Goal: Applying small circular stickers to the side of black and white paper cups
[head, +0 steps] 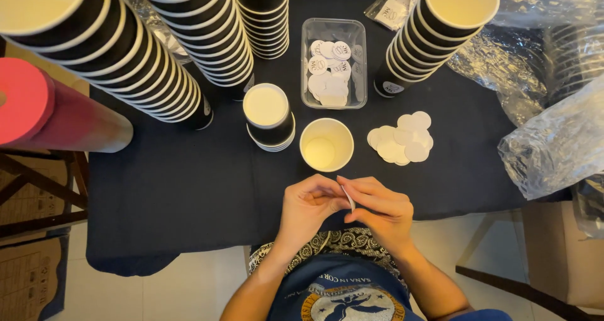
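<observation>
My left hand [306,208] and my right hand [380,209] meet at the near edge of a black table [189,189]. Together they pinch a small round white sticker [349,197], seen edge-on between the fingertips. Just beyond them stands a single open paper cup [326,144] with a cream inside. To its right lies a loose pile of blank white paper discs [402,138]. A clear plastic tub [334,62] of printed round stickers sits behind the cup.
Tall stacks of black paper cups [189,25] lean across the back left, another stack [434,32] rises at the back right, and a short stack [268,116] stands left of the open cup. A red tube [56,116] lies at left. Crinkled plastic wrap [553,138] fills the right.
</observation>
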